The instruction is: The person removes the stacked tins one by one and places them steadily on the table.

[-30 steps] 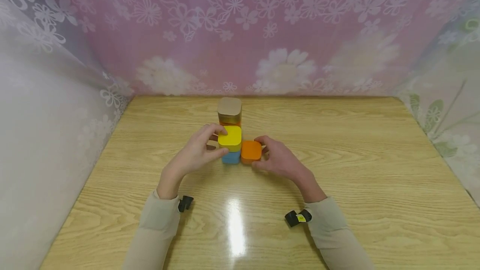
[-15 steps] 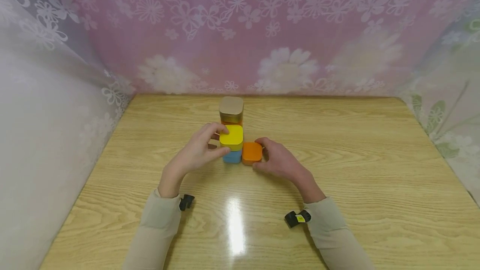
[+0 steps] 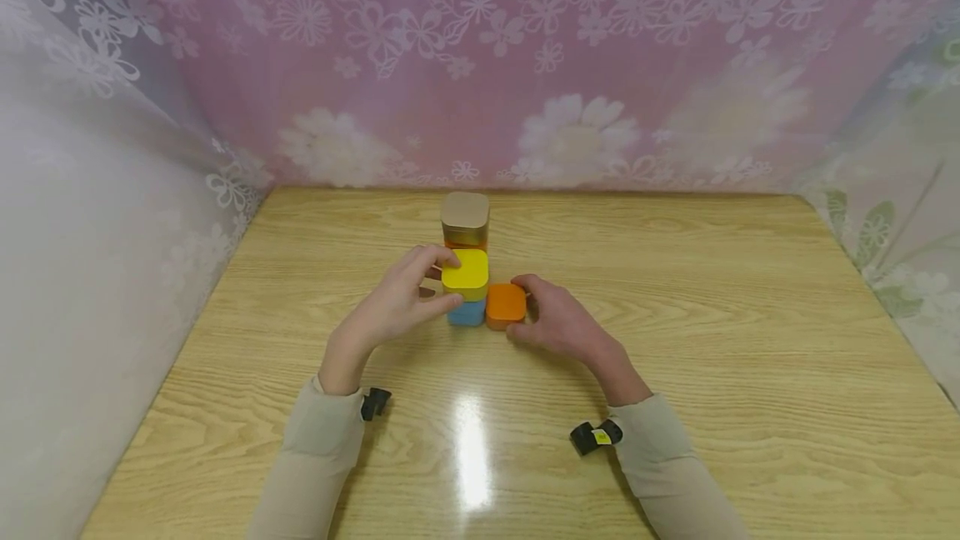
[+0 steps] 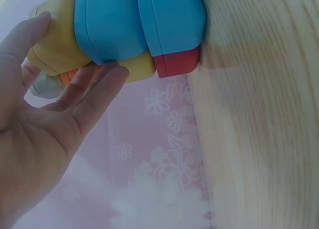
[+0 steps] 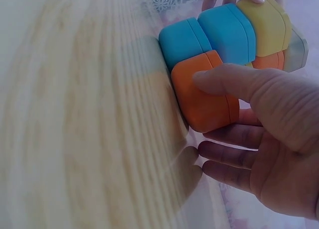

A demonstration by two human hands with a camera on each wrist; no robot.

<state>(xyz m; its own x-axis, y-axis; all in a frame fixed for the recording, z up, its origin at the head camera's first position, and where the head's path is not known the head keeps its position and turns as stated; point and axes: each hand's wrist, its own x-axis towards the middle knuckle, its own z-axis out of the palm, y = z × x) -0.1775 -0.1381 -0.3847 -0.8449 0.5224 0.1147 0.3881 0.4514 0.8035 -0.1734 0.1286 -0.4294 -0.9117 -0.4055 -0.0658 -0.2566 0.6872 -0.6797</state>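
Note:
My left hand (image 3: 397,294) holds a yellow rounded-square box (image 3: 465,270) by its sides, thumb in front and fingers behind. That box tops two blue boxes; the lower blue box (image 5: 182,42) stands on the table and the upper blue box (image 4: 110,25) sits on it. Lower down, my right hand (image 3: 558,319) grips an orange box (image 3: 506,303) between thumb and fingers. The orange box stands at the table surface, right up against the blue stack's right side. In the right wrist view, my thumb (image 5: 224,82) lies across the orange box's near face.
Behind the blue stack rises a second stack: red box (image 4: 177,62) lowest, then yellow (image 4: 139,67), orange (image 5: 269,60), and a beige-gold box (image 3: 465,213) on top. The wooden table (image 3: 712,315) meets a pink floral curtain (image 3: 480,65) at its back edge.

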